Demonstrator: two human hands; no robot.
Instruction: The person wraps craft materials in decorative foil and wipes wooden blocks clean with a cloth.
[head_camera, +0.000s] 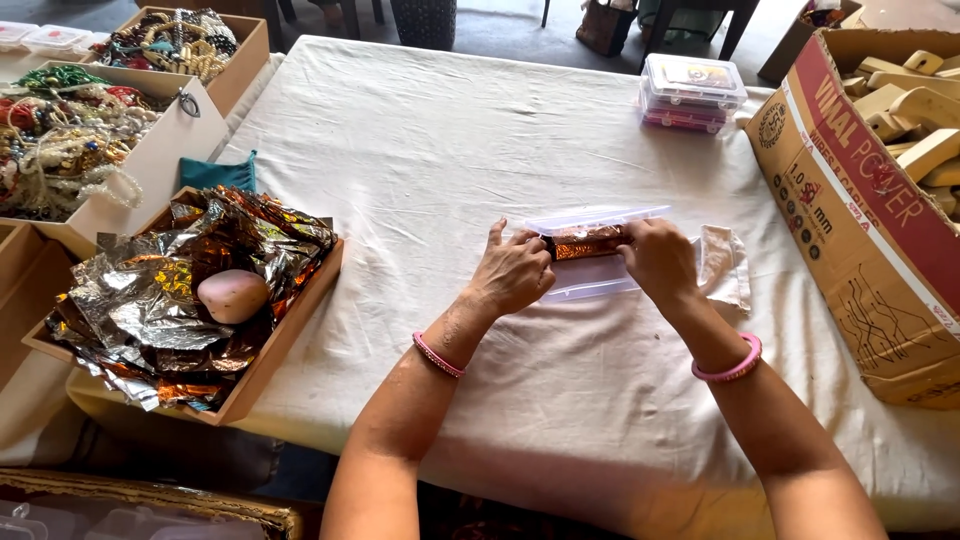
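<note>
On the white tablecloth (430, 160) lies an open clear plastic box (592, 285) with its lid raised behind. A strip of shiny copper-coloured foil (585, 242) spans it. My left hand (512, 272) grips the foil's left end, index finger raised. My right hand (658, 260) pinches the right end. Both wrists wear pink bangles. A small white cloth pouch (724, 262) rests just right of my right hand.
A wooden tray (285, 335) of crumpled silver and copper foil with a pale pink stone (232, 295) sits at left. Boxes of beaded jewellery (70, 130) stand far left. Stacked clear boxes (692, 92) are at the back. A cardboard carton (850, 210) with wooden pieces fills the right.
</note>
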